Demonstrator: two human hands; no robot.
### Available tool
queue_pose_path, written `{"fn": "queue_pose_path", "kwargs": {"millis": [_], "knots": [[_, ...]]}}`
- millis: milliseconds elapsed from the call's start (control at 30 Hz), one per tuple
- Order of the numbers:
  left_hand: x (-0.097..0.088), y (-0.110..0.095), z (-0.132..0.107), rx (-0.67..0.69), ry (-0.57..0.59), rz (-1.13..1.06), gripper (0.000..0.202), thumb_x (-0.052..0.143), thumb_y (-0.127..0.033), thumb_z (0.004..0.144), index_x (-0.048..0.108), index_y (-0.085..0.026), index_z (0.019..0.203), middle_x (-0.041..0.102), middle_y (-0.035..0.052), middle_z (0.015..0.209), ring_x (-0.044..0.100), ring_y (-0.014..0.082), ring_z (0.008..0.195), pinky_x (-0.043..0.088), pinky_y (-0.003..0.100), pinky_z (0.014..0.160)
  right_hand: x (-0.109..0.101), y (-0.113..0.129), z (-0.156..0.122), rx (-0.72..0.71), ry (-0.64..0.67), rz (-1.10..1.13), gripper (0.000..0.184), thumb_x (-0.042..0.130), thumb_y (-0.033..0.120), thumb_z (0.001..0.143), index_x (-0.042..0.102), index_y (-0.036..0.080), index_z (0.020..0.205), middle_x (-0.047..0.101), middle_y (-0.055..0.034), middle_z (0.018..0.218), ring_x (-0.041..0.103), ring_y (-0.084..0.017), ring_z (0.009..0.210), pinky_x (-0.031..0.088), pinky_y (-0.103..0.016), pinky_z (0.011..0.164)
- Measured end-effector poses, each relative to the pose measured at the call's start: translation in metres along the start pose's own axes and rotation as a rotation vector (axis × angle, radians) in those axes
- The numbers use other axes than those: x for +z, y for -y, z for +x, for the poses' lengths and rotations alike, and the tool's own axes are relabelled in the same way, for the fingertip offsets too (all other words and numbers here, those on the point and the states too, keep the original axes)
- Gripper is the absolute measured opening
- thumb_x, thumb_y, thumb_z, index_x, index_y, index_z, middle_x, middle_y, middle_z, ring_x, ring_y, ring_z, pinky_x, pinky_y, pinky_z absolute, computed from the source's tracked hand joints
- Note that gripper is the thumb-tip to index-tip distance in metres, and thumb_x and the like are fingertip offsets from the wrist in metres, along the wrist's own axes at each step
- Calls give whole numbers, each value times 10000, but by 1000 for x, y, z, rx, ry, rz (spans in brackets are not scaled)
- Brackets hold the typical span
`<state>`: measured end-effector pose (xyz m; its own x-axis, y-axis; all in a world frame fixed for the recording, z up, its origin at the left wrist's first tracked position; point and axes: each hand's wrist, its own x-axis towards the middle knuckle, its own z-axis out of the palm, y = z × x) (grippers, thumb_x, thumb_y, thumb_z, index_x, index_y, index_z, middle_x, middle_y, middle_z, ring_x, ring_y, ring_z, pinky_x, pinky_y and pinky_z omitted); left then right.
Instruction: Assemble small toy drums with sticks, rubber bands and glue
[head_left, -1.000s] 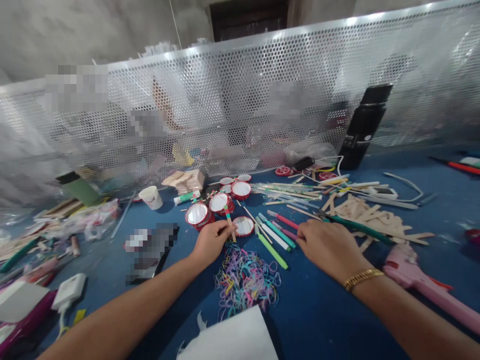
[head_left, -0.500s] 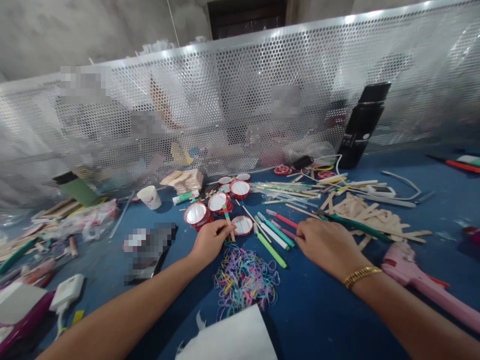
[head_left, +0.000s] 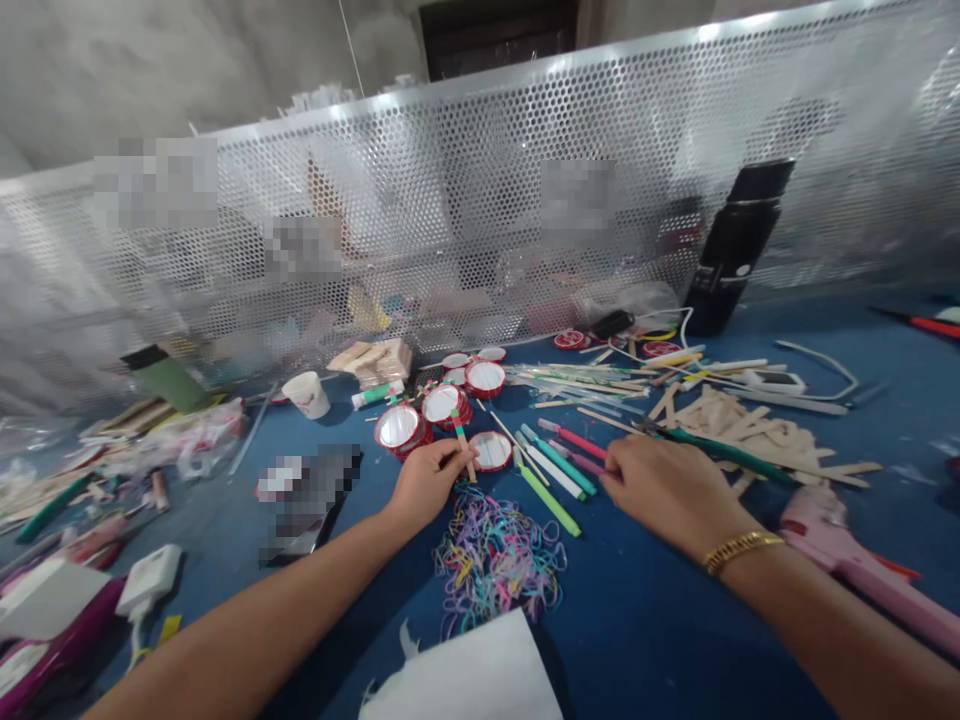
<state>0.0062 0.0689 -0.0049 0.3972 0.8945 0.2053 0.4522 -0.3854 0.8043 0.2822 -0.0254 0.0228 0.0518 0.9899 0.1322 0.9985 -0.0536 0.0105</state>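
My left hand (head_left: 429,487) is closed in a pinch on a wooden craft stick (head_left: 460,432) with green and red bands painted near its top. The stick stands tilted beside a small round disc with a red rim (head_left: 493,452). My right hand (head_left: 671,490), a gold bracelet at its wrist, is closed around the end of a pinkish-red felt-tip pen (head_left: 576,438). Its fingertips are partly hidden. Left of that hand lie a teal pen (head_left: 556,458), a white pen (head_left: 559,476) and a light green pen (head_left: 551,502). Below is a heap of coloured rubber bands (head_left: 501,560).
Several red-rimmed round pieces (head_left: 401,428) are stacked behind my left hand. Wooden sticks (head_left: 750,430) with green-handled pliers (head_left: 735,455) and a pink glue gun (head_left: 847,540) lie right. A black bottle (head_left: 739,250) stands by the perforated metal screen (head_left: 487,200). White paper (head_left: 472,675) lies in front.
The whole view has shifted slightly, so everything sits a little further right. Both hands keep their places among the things on the table.
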Motion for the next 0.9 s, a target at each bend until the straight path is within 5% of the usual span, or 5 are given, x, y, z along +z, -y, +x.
{"fn": "queue_pose_path", "kwargs": {"millis": [900], "knots": [[-1, 1, 0, 0, 8, 0, 344, 551, -463, 895, 729, -176, 830, 730, 31, 768, 661, 188, 725, 496, 262, 679, 1, -2, 2, 15, -19, 36, 211, 559, 330, 889, 708, 199, 816, 727, -69, 873, 667, -206, 785, 370, -303, 651]]}}
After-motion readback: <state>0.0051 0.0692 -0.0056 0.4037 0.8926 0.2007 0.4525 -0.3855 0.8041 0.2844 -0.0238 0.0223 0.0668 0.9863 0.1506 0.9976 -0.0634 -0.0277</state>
